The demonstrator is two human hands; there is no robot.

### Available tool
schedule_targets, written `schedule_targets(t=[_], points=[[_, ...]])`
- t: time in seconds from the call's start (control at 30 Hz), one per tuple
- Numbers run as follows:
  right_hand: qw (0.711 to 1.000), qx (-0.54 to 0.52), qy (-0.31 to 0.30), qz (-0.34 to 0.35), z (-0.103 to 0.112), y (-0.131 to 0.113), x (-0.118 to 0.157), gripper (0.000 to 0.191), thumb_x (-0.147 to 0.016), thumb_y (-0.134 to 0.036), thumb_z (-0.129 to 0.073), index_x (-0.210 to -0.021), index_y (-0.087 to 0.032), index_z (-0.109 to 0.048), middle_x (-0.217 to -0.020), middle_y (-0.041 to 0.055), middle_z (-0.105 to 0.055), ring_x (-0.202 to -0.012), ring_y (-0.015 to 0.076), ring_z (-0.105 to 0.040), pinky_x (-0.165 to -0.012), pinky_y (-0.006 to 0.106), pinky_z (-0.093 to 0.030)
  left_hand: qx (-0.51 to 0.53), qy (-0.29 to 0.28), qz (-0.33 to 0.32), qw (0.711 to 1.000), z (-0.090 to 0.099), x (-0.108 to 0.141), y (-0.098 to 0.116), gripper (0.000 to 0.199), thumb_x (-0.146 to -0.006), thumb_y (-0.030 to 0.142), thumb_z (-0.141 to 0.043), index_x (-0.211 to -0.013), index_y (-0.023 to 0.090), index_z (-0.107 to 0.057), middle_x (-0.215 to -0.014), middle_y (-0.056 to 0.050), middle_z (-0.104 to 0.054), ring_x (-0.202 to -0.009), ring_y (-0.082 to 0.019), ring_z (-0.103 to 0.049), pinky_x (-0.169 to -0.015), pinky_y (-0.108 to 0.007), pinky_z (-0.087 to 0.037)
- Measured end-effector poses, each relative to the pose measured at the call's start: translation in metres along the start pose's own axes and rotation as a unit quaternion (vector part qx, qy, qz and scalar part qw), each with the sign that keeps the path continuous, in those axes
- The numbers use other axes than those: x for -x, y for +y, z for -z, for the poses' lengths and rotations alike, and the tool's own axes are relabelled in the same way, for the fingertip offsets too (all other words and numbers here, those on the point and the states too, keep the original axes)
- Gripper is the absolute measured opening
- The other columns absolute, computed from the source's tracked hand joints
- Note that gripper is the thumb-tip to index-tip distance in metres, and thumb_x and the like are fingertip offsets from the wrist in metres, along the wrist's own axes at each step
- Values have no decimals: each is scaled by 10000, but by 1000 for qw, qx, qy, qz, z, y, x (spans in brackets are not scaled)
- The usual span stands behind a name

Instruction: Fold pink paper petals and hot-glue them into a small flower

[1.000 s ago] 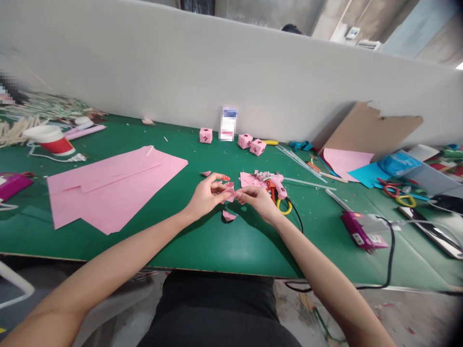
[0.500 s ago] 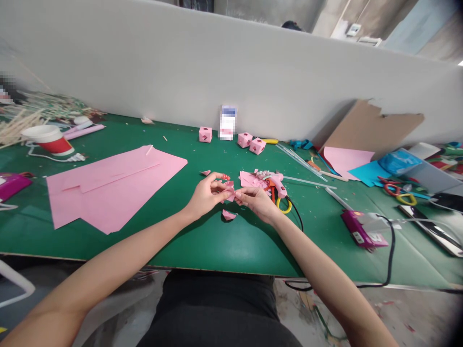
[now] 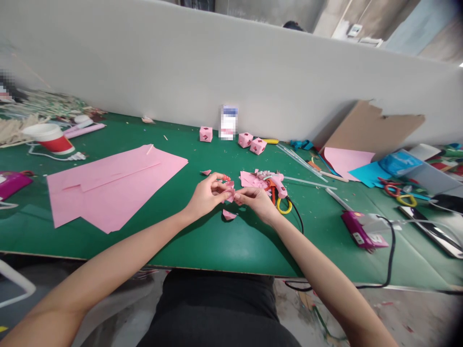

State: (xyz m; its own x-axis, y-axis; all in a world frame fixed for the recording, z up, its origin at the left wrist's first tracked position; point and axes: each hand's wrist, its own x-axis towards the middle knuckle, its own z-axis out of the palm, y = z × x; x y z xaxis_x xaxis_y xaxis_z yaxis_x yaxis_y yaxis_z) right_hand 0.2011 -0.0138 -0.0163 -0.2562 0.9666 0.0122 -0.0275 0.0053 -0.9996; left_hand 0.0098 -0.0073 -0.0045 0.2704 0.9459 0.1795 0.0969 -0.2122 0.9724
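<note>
Between my two hands is a small folded pink paper piece. My left hand grips it from the left, with orange-red bands on a finger. From the right, my right hand pinches its edge between thumb and finger. One pink scrap lies just below the hands, and another lies behind my left hand. To the right of the hands, a pink glue gun rests over pink paper pieces and scissors with orange and yellow handles.
Large pink sheets cover the left of the green table. Pink cubes stand near the grey partition. A paper cup is at far left; a purple power strip with a black cable is on the right.
</note>
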Motion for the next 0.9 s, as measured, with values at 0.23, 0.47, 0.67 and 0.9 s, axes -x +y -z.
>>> schedule_targets(t=[0.23, 0.47, 0.67, 0.9], points=[[998, 58, 11, 32, -2, -5, 2, 326, -651, -472, -834, -783, -181, -769, -697, 30, -696, -636, 142, -590, -657, 311, -498, -8, 2, -7, 1000, 1, 0, 0, 400, -751, 322, -755, -1072, 189, -557, -851, -37, -745, -747, -188, -724, -678, -295, -579], [981, 176, 28, 77, -4, 9, -1, 345, -802, -506, -689, -897, -180, -752, -791, 43, -729, -684, 167, -635, -652, 296, -493, -25, 13, -12, 1000, 1, -3, -6, 380, -767, 349, -744, -1062, 189, -567, -843, -42, -748, -699, -184, -723, -643, -289, -573], [966, 237, 41, 94, -8, 13, -1, 307, -877, -485, -599, -897, -201, -714, -793, 31, -725, -705, 174, -652, -657, 283, -486, -42, 26, -16, 999, 0, -4, -10, 363, -771, 370, -743, -1034, 192, -565, -875, -53, -757, -717, -192, -730, -667, -297, -578], [949, 278, 74, 132, -14, 10, -1, 309, -898, -470, -557, -797, -198, -664, -703, 14, -673, -614, 151, -574, -592, 270, -433, -39, 38, -16, 998, -2, -3, -7, 324, -777, 359, -728, -1007, 191, -573, -870, -46, -754, -695, -176, -725, -693, -294, -579]])
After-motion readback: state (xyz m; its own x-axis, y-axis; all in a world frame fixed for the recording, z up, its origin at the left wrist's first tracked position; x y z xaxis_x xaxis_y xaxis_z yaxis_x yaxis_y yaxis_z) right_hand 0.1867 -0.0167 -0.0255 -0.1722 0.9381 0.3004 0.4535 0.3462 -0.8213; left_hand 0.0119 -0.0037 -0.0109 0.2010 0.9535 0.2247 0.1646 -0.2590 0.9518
